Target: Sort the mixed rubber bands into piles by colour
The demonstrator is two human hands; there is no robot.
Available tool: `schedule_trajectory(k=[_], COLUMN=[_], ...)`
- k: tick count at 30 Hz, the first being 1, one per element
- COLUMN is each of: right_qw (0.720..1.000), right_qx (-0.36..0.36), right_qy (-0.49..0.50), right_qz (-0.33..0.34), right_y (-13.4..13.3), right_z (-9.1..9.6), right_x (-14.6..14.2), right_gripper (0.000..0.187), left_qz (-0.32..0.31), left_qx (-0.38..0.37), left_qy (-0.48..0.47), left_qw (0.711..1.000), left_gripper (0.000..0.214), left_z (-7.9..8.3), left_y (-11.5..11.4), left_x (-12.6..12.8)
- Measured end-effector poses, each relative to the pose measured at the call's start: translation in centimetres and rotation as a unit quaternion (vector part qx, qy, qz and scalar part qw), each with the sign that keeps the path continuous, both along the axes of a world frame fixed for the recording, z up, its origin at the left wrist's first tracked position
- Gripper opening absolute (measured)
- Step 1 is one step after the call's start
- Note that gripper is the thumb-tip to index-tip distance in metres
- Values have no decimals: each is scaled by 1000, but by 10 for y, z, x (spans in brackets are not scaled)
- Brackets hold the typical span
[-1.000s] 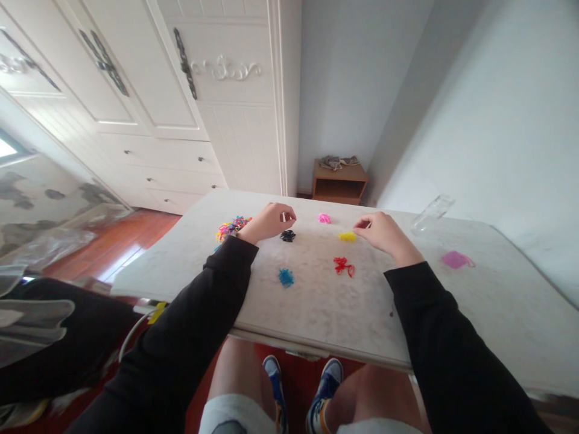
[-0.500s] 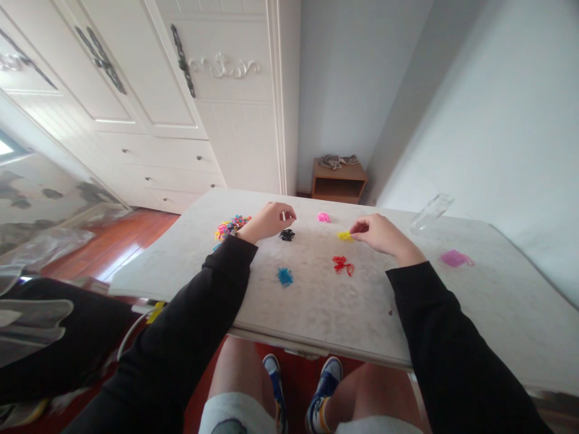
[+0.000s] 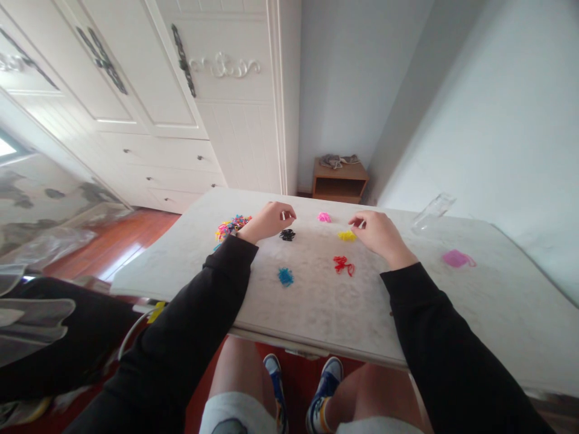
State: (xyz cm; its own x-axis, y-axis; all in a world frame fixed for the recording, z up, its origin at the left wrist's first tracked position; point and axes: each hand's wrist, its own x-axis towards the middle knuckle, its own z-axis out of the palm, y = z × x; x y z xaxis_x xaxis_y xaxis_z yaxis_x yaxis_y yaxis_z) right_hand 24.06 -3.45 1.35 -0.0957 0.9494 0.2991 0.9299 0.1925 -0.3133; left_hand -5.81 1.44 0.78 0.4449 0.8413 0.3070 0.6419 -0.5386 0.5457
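On the white table (image 3: 316, 301) lie small heaps of tiny elastic bands sorted by colour: black (image 3: 287, 234), pink (image 3: 324, 217), yellow (image 3: 347, 235), red (image 3: 343, 264) and blue (image 3: 285, 276). A mixed multicoloured heap (image 3: 230, 227) lies at the far left. My left hand (image 3: 269, 220) is curled just above the black heap, thumb and fingertips pinched on something small and pale. My right hand (image 3: 377, 232) hovers right of the yellow heap, its fingertips pinched together on something too small to name.
A clear plastic bag (image 3: 432, 212) lies at the table's far right, with a larger pink-purple heap (image 3: 456, 258) nearer. A white wardrobe (image 3: 149, 96) stands to the left and a wooden bedside cabinet (image 3: 339, 181) in the corner. My knees and shoes show below the table edge.
My right hand dipped its fingertips to the yellow heap half a second ago and has now drawn back up and to the right. The left hand has stayed put.
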Motion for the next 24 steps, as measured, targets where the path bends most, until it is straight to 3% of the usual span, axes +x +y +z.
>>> schedule_trajectory(k=[4,6,9,11,17,24], right_qw=[1000,1000,1000,1000,1000,1000], right_qx=[-3,-6,-5,-4,0,-5], right_qy=[0,1,5,5,-1,-4], right_qz=[5,9,12,10,5,14], right_y=[-1,-1,-2,-2,-4,-3], right_z=[0,0,0,0,1,-2], right_x=[-3,-4,-7,-9,-13,-11], right_gripper=[14,12,11,10,10,12], left_qz=[46,129,295,343,328,310], left_qx=[14,25,30,2,-53,-67], left_qy=[-16,-43,-45,-3,95,77], left_qw=[999,990,954,939,938,945], left_gripper=[15,18,19,16,25,30], left_z=[0,1,1,-1,-10,-9], left_y=[9,18,30,33,28,30], left_x=[-10,-24,-52,-66,-73,-78])
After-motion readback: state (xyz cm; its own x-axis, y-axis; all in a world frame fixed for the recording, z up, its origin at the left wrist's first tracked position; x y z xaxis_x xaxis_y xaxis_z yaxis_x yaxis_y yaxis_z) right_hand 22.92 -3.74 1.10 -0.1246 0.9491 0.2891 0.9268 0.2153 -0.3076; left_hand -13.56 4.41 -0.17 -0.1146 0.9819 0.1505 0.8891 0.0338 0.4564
